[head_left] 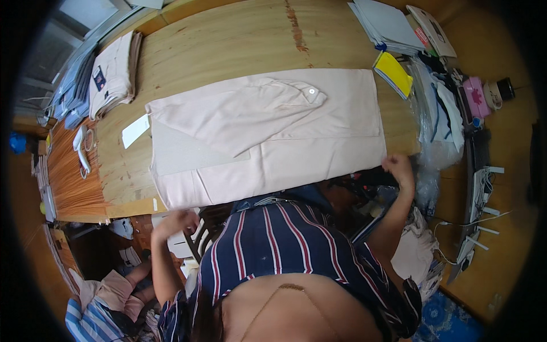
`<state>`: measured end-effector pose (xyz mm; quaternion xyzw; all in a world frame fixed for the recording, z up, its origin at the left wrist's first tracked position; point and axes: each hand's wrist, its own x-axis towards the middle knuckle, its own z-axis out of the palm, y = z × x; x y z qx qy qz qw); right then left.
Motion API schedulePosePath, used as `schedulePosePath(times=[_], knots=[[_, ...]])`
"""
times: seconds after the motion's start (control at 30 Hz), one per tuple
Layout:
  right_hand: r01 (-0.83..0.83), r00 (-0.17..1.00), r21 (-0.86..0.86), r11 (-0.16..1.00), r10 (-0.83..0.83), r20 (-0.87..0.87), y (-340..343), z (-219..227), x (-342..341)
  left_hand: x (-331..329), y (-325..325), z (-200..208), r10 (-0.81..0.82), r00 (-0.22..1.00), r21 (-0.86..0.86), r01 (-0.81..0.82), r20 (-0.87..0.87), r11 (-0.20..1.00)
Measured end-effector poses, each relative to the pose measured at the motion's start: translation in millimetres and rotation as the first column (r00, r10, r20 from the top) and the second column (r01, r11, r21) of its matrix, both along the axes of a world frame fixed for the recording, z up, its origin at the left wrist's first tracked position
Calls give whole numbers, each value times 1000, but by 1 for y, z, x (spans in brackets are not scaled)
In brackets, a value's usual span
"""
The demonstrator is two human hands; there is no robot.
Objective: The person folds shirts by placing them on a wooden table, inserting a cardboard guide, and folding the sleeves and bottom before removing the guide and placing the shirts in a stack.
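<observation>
A pale pink shirt [319,149] lies folded lengthwise across the table in front of me. One sleeve [228,114] is laid over its body, and the buttoned cuff [312,94] points right. A flat greyish panel [191,154] shows at the left part, and a white tag [135,131] sticks out past the left end. My right hand [400,170] is at the near right corner, its curled fingers closed on the shirt's edge. Just below the near left corner is my left hand [175,223], bent inward; its fingers are blurred, and I cannot tell whether they touch the cloth.
Folded pink garments [114,74] and blue ones [77,85] are stacked at the far left, with a white handheld scanner [81,151] nearer me. White sheets [384,25], a yellow packet [393,74] and plastic-bagged items [436,108] line the right side. Another person's legs [139,285] show lower left.
</observation>
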<state>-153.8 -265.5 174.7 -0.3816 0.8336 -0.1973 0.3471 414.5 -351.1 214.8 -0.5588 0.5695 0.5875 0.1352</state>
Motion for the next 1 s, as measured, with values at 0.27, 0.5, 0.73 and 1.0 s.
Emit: schedulePosePath(times=[0.27,0.5,0.73,1.0], knots=[[350,698,-156,924,-147,701,46,-119,5,26,36,-188,494,870,-240,-480,-3,844],[393,685,-210,895,-132,716,87,-92,-4,14,24,-77,-25,1000,23,25,-8,999],[633,440,-425,647,151,885,-6,-22,-30,78,-58,-14,365,460,87,-520,-810,849],[166,966,-460,872,-50,254,-100,11,-29,62,-186,14,413,528,-1,-617,-742,787]])
